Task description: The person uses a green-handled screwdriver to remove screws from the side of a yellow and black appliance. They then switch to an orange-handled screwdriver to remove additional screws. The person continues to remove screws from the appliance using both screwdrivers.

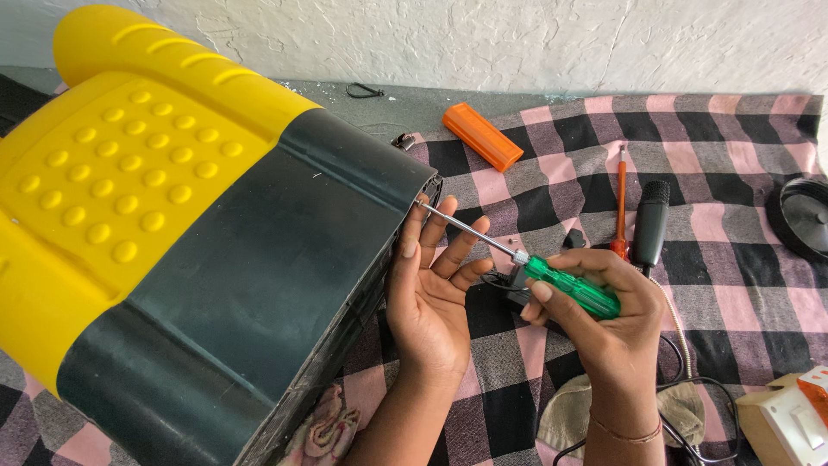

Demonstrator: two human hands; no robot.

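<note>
One large yellow-and-black plastic toy body [198, 250] lies on its side over a pink, grey and black checked cloth [716, 147], filling the left half of the view. Two screwdrivers show: a green-handled one [539, 274] in use and an orange-handled one [620, 203] lying on the cloth. Beside the orange one lies one black cylindrical tool [650, 223] with a cord. One orange rectangular cover [483, 135] rests near the wall, one black round part [802, 216] sits at the right edge, and one white switch box [789, 418] is at the lower right.

The right hand [595, 315] is curled shut around the green handle, shaft angled up-left with its tip at the toy body's black edge. The left hand [431, 289] is raised palm up, fingers loosely spread, fingertips steadying the shaft and touching that edge.
</note>
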